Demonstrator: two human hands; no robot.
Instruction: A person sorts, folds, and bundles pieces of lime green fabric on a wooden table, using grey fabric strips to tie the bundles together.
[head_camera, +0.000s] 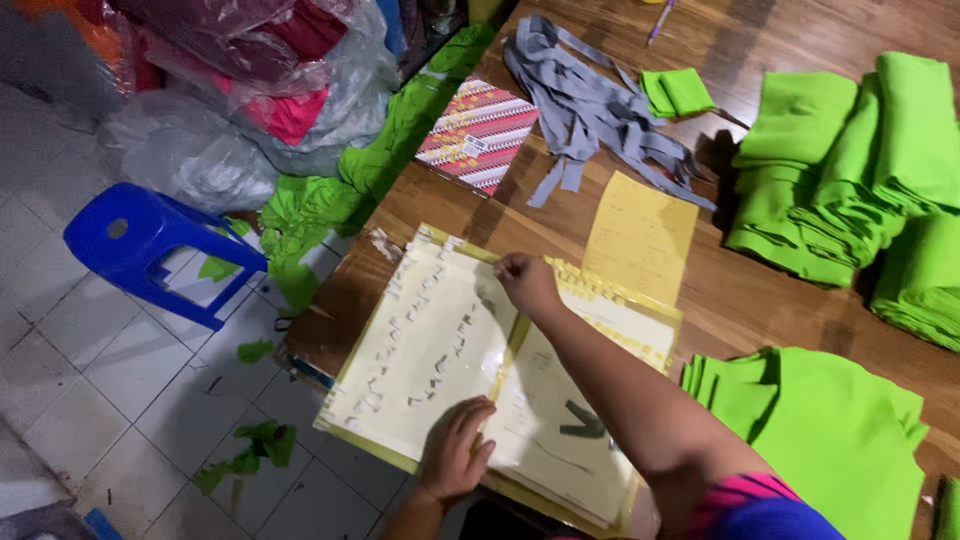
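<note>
An open ring binder (400, 360) with clear plastic sleeves lies at the near edge of the wooden table (760, 300). Pale cut-out letters show through the left sleeve; a dark cut-out shape sits in the right one. My left hand (456, 448) rests flat on the lower part of the left sleeve, fingers spread. At the top of the pages, near the spine, my right hand (526, 283) has its fingers pinched together; whether it grips a sleeve edge I cannot tell. A loose yellow sheet (640, 235) lies just beyond the binder.
Stacks of folded green cloth (850, 180) fill the right side, with another green pile (830, 430) near me. Grey fabric strips (590, 110) and a striped red booklet (478, 135) lie farther back. A blue plastic stool (150, 250) and plastic bags of fabric (250, 90) stand on the tiled floor.
</note>
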